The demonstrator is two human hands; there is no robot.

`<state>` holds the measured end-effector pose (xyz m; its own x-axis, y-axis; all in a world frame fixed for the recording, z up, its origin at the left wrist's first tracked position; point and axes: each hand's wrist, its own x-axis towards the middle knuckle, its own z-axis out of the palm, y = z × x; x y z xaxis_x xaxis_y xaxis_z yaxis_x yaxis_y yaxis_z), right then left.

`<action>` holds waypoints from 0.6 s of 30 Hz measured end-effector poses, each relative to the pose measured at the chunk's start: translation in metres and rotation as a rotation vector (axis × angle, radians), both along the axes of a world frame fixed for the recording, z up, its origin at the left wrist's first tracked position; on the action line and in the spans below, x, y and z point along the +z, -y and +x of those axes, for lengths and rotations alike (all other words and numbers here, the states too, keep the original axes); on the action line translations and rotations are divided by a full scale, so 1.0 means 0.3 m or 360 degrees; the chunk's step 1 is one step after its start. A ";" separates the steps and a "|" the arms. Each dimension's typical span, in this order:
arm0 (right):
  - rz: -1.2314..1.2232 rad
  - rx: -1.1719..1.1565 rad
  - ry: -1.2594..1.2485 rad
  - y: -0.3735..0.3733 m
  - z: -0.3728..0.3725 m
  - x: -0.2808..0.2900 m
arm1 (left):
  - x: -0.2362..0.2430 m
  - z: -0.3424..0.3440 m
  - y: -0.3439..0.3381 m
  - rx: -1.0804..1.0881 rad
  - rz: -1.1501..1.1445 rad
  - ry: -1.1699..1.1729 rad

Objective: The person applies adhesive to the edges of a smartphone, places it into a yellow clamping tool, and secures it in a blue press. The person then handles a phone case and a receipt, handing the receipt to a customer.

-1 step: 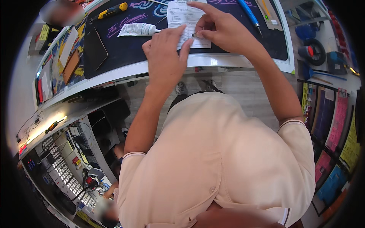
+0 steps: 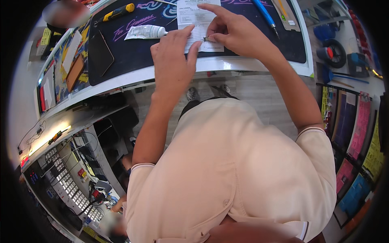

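Note:
A printed paper form [image 2: 190,19] lies on the dark desk mat. My right hand [image 2: 239,34] is over its right side, thumb and a finger pinching a small dark piece [image 2: 206,39] with a light edge, too small to name. The index finger of that hand stretches away toward the form's top. My left hand [image 2: 174,50] rests at the form's left edge, fingers extended and thumb apart, holding nothing. Just beyond its fingers lies a white squeeze tube [image 2: 145,32].
A yellow-and-black screwdriver [image 2: 118,12] and a dark phone-like panel [image 2: 101,53] lie to the left. At the right are a blue pen-shaped tool [image 2: 265,16] and a flat grey-brown piece [image 2: 288,15]. The white table edge [image 2: 227,64] runs in front of me.
My left hand has shifted slightly left, its thumb farther from the right hand. The form has slid a little with it. The right hand keeps its pinch.

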<state>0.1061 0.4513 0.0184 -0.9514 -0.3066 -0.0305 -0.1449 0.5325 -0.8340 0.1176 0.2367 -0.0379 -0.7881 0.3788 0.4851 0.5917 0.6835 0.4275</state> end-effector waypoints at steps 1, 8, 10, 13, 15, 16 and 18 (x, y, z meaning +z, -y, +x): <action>0.0042 -0.0004 -0.0002 0.010 0.001 -0.008 | 0.004 -0.019 0.020 -0.0096 0.0065 0.0040; 0.0169 -0.0037 -0.0088 0.040 -0.025 -0.013 | -0.006 -0.146 0.063 -0.0449 -0.0157 -0.0188; 0.0151 -0.0042 -0.0135 0.044 -0.016 -0.014 | -0.004 -0.155 0.049 -0.0448 -0.0196 -0.0148; 0.0154 -0.0058 -0.0292 0.054 0.000 -0.034 | 0.007 -0.158 0.031 -0.0422 -0.0196 -0.0066; 0.0213 -0.0076 -0.0460 0.061 0.013 -0.057 | 0.017 -0.155 0.021 -0.0387 -0.0144 0.0017; 0.0221 -0.0093 -0.0507 0.064 0.020 -0.068 | 0.022 -0.153 0.016 -0.0370 -0.0152 0.0066; 0.0237 -0.0126 -0.0605 0.069 0.035 -0.088 | 0.032 -0.149 0.011 -0.0337 -0.0182 0.0180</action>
<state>0.1168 0.4305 -0.0079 -0.9239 -0.2506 0.2890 -0.3813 0.6649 -0.6423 0.0728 0.2335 -0.0283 -0.7323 0.5882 0.3432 0.6795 0.5972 0.4262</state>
